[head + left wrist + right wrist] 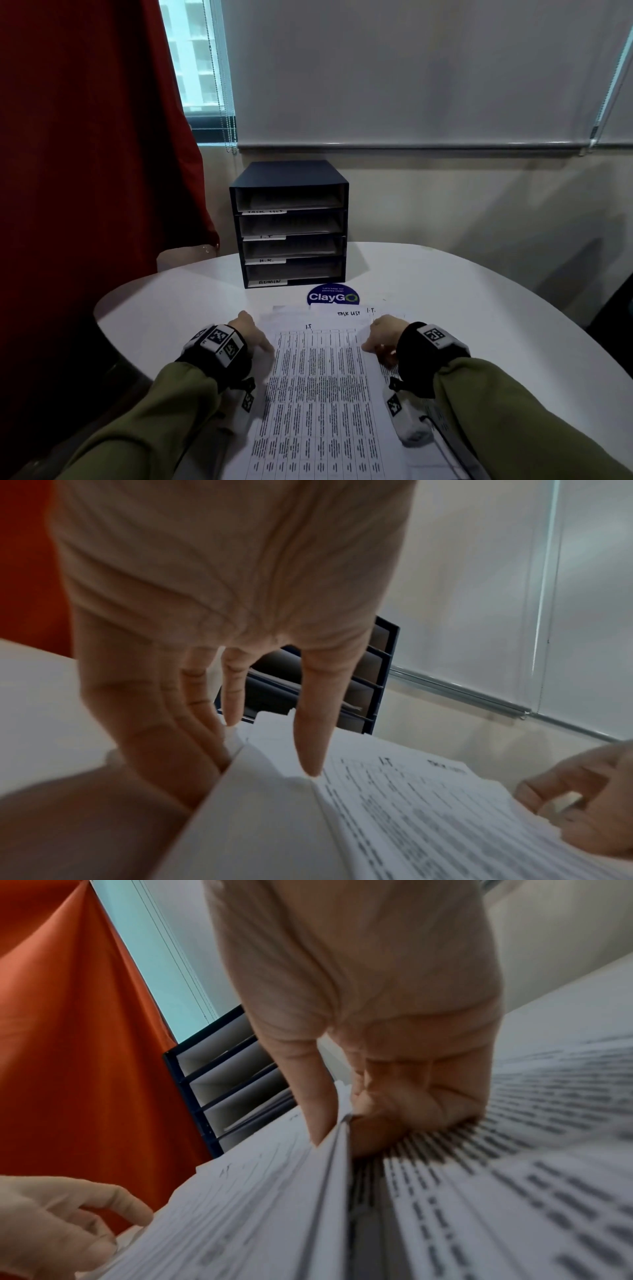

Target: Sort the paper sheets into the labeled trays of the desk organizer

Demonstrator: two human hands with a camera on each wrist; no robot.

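Note:
A stack of printed paper sheets (325,394) lies on the white table in front of me; its top sheet is marked "I.T." and sheets marked "TASK LIST" and "I.T." peek out behind it. My left hand (255,337) pinches the left edge of the top sheet (394,804), thumb on top, fingers under it. My right hand (378,339) grips the lifted right edge (337,1129), thumb above and curled fingers below. The dark organizer (289,222) stands beyond, with trays labeled TASK LIST, I.T., H.R. and ADMIN, each holding paper.
A round blue ClayGo sticker (333,296) lies between the organizer and the stack. A red curtain (85,171) hangs at the left beside the table's curved edge (137,298). A wall with a lowered blind (411,85) is behind the organizer.

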